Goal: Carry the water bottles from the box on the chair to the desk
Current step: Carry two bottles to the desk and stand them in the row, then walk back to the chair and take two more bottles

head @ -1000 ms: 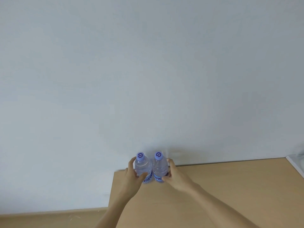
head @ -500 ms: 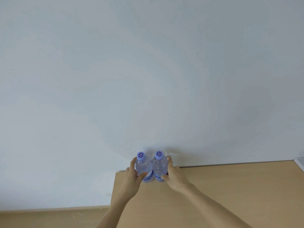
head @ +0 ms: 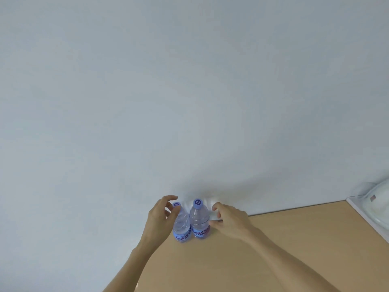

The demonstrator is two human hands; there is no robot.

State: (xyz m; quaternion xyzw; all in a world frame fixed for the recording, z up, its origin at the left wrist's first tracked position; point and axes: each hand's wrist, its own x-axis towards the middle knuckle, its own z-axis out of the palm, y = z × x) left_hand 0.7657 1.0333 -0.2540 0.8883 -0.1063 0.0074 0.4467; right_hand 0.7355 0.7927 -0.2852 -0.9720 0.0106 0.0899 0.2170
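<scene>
Pale blue-grey wall [head: 189,91] fills most of the head view, with a light wooden desk [head: 263,239] pushed up against it at the bottom. Two clear water bottles stand upright on the desk, close to its back left corner and right in front of the wall. They stand side by side, their sides touching or nearly so; which of the two cannot be told. Each has a blue cap and a blue label around its lower part.

Taking the left bottle [head: 181,225] as the landmark: the right bottle [head: 199,222] stands just to its right, its cap a little further back. The left hand [head: 161,218] is just left of the landmark, fingers spread and curled loosely, the thumb lying across the bottle's shoulder and the other fingertips arched above the cap; whether the thumb truly touches the plastic is hard to tell. The right hand [head: 229,221] sits further right, beyond the right bottle, also spread with the fingers bent, its thumb tip near that bottle's side and a gap showing between the palm and the bottle. Neither hand is wrapped around a bottle.

Far to the right of the landmark, at the desk's right edge, a white object [head: 379,205] with a rounded clear cover is partly cut off by the frame.
</scene>
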